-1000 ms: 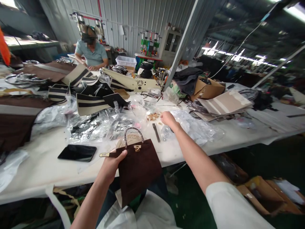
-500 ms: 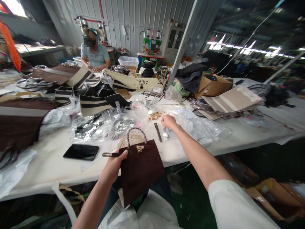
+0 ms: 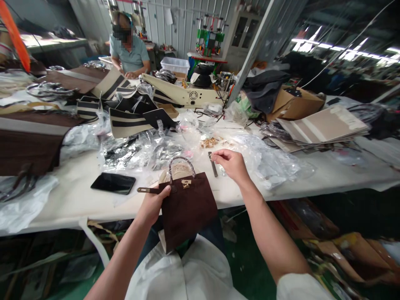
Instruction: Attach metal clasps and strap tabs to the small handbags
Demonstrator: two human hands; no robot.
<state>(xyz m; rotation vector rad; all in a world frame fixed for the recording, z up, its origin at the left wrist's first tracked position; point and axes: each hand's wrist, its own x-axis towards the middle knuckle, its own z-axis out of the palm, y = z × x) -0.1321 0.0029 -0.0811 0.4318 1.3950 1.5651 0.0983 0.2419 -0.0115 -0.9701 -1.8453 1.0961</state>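
A dark brown handbag (image 3: 189, 210) with a wrapped top handle and gold-coloured clasp rests upright against my lap at the table edge. My left hand (image 3: 158, 203) grips its upper left corner, thumb on the front. A brown strap with a metal fitting (image 3: 147, 190) sticks out to the left of that hand. Over the table, my right hand (image 3: 230, 163) is closed in a pinch; whatever lies between the fingertips is too small to make out. Just beneath those fingertips lies a narrow dark strap (image 3: 214, 168). Small gold-coloured metal pieces (image 3: 209, 143) lie in a pile beyond.
A black phone (image 3: 113, 183) lies left of the bag. Clear plastic bags (image 3: 276, 160) and black-and-cream striped panels (image 3: 131, 123) cover much of the table. Stacked beige boards (image 3: 325, 125) stand right, near a cardboard box (image 3: 292, 102). Another person (image 3: 131, 54) sits across the table.
My right hand has moved from beside the gold-coloured pieces back toward me, over the dark strap, fingers pinched. My left hand still grips the handbag. The camera view has shifted slightly.
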